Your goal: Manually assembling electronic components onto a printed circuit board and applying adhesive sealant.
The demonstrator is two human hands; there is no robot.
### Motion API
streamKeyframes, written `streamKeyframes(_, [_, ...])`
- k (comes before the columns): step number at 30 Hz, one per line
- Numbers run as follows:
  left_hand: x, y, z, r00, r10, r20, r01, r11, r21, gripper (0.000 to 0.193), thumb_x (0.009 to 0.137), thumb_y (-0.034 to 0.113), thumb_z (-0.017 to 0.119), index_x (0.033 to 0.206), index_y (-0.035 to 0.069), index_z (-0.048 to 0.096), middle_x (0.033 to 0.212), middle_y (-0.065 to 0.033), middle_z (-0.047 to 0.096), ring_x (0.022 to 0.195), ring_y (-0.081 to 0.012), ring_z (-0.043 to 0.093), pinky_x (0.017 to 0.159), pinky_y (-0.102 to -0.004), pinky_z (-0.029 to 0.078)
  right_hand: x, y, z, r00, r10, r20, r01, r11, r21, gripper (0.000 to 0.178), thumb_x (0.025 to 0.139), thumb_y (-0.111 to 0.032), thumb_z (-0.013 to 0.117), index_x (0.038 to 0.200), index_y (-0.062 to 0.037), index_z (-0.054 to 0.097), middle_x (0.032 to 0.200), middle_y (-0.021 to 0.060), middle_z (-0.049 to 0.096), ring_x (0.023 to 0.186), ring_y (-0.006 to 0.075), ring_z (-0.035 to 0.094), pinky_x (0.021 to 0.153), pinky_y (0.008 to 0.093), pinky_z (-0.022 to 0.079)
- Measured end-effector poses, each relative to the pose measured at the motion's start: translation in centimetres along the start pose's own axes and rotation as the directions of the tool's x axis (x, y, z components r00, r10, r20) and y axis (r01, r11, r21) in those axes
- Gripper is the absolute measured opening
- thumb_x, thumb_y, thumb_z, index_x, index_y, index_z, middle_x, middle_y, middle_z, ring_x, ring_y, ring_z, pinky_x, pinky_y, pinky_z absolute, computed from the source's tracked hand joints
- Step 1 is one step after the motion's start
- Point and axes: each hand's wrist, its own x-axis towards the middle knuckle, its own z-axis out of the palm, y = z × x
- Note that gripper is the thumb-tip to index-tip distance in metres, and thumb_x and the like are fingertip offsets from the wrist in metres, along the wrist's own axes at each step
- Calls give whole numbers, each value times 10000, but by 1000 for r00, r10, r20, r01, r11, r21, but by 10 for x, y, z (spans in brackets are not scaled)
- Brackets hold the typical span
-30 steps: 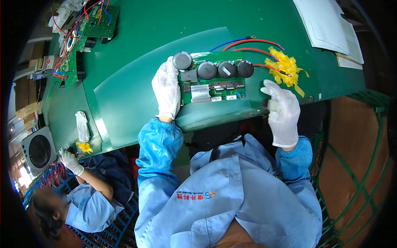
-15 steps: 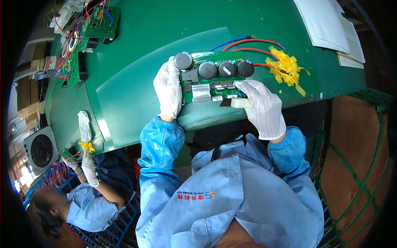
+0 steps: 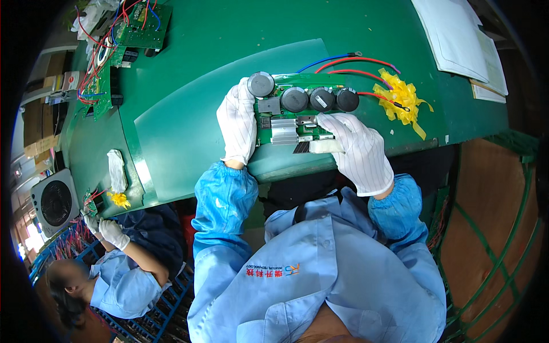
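My left hand (image 3: 237,126), in a white glove, grips the left end of a green circuit board (image 3: 286,114). Several round black capacitors stand along the board's far side, and a silver finned heat sink (image 3: 284,131) sits nearer me. In my gloved right hand (image 3: 361,154) is a small brush (image 3: 325,147) with a pale handle and dark bristles. Its bristles point left, by the board's near edge below the heat sink; whether they touch it I cannot tell. Red and blue wires (image 3: 366,59) run from the board's far side.
Yellow tape strips (image 3: 400,100) lie bunched right of the board on the green table (image 3: 229,34). Papers (image 3: 454,40) are at the far right. Wired boards (image 3: 140,31) stand far left. A co-worker (image 3: 128,280) sits at left near a glove (image 3: 117,171) and a fan (image 3: 56,203).
The board and my left hand have shifted slightly right. The brush has moved left along the board's near edge. The co-worker's hands have drawn together, away from the yellow strips there.
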Motion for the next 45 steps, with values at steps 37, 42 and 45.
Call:
streamKeyframes(37, [-7,-18,-2,950,289,-115,-273,952,141,241,1009,113,530,1133,-56,650,1032,-169,705,925,-246,683,865,-321,512,-15,-4,-25,824,563,-58,-390,640,662,187,1026,-106,492,1017,19,631,916,101,713,564,99,579,474,244,454])
streamKeyframes(42, [-8,-21,-3,952,277,-126,-261,956,132,251,1012,130,532,1126,-57,654,1035,-168,703,934,-241,678,874,-324,509,-19,-3,-25,855,515,-66,-361,681,637,177,1015,-106,513,1015,18,640,959,110,720,633,138,637,514,255,494])
streamKeyframes(45, [-8,-18,-3,955,276,-110,-259,955,148,254,1014,137,530,1123,-55,656,1036,-171,701,935,-247,678,876,-326,508,-18,-3,-28,893,448,-47,-341,739,580,143,981,-70,541,1033,13,645,994,124,721,739,216,684,615,296,538])
